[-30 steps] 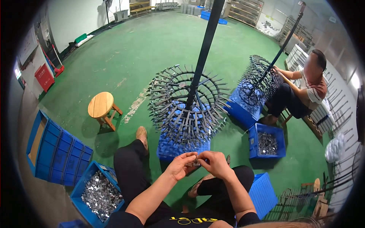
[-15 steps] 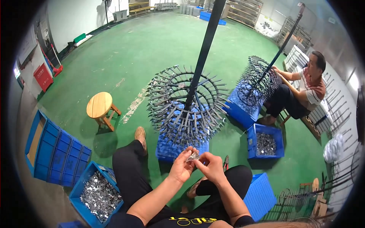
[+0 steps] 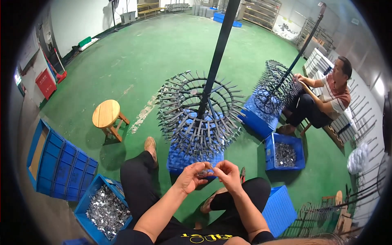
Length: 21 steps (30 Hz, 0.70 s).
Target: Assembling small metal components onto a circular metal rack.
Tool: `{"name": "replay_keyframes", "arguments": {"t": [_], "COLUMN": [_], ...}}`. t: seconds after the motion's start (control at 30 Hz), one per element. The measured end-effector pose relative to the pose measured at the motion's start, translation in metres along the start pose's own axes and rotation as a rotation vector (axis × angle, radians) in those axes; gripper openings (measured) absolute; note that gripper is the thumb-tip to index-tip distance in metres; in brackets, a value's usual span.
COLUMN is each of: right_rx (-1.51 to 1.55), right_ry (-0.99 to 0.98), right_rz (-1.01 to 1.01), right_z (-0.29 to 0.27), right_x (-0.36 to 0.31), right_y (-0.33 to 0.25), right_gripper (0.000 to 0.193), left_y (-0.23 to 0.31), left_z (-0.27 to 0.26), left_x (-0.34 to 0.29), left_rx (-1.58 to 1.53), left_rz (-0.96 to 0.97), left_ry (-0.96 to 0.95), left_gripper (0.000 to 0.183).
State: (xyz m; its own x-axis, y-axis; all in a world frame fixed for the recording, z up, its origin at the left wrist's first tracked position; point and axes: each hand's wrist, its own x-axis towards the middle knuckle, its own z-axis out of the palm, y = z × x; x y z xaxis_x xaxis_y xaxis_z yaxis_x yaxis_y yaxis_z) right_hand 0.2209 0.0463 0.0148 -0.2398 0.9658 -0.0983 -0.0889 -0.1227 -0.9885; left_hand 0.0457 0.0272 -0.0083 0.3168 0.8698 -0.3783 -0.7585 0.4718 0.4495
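Observation:
My left hand (image 3: 191, 178) is curled palm up around small shiny metal pieces (image 3: 203, 173), mostly hidden by its fingers. Beside it, my right hand (image 3: 228, 175) pinches thumb and forefinger together at the left fingertips, apparently on one such piece, too small to make out fully. Just beyond both hands stands a round dark metal rack (image 3: 204, 127), its rings bristling with prongs around a tall black pole (image 3: 215, 61). Many lower prong ends carry shiny pieces. A blue crate (image 3: 174, 163) is under the rack.
Left of my legs is a blue bin (image 3: 83, 204) of loose metal pieces, near stacked blue crates (image 3: 61, 163) and a wooden stool (image 3: 107, 115). Pliers (image 3: 243, 174) lie by my right knee. A second bin (image 3: 271, 157) stands right, near a seated co-worker (image 3: 332, 90) at another rack (image 3: 271, 85).
My left hand has turned and lowered slightly, its fingers curling more over the pieces. My right fingertips have risen to meet the left ones. The co-worker's hands have shifted slightly.

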Motion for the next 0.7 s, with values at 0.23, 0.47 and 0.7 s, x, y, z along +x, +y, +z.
{"name": "replay_keyframes", "arguments": {"t": [0.23,0.47,0.7], "right_rx": [-0.737,-0.859,-0.349], "right_ry": [0.150,0.145,0.151], "right_rz": [-0.517,-0.682,-0.228], "right_z": [0.016,0.015,0.017], "right_x": [-0.002,0.000,0.000], "right_y": [0.001,0.003,-0.005], "right_gripper": [0.013,0.011,0.011], "left_y": [0.000,0.001,0.001], "left_z": [0.008,0.016,0.018], "left_x": [-0.004,-0.005,0.000], "left_rx": [0.215,0.361,0.512], "left_rz": [0.050,0.179,0.361], "left_ry": [0.127,0.191,0.194], "left_gripper": [0.024,0.018,0.017]}}
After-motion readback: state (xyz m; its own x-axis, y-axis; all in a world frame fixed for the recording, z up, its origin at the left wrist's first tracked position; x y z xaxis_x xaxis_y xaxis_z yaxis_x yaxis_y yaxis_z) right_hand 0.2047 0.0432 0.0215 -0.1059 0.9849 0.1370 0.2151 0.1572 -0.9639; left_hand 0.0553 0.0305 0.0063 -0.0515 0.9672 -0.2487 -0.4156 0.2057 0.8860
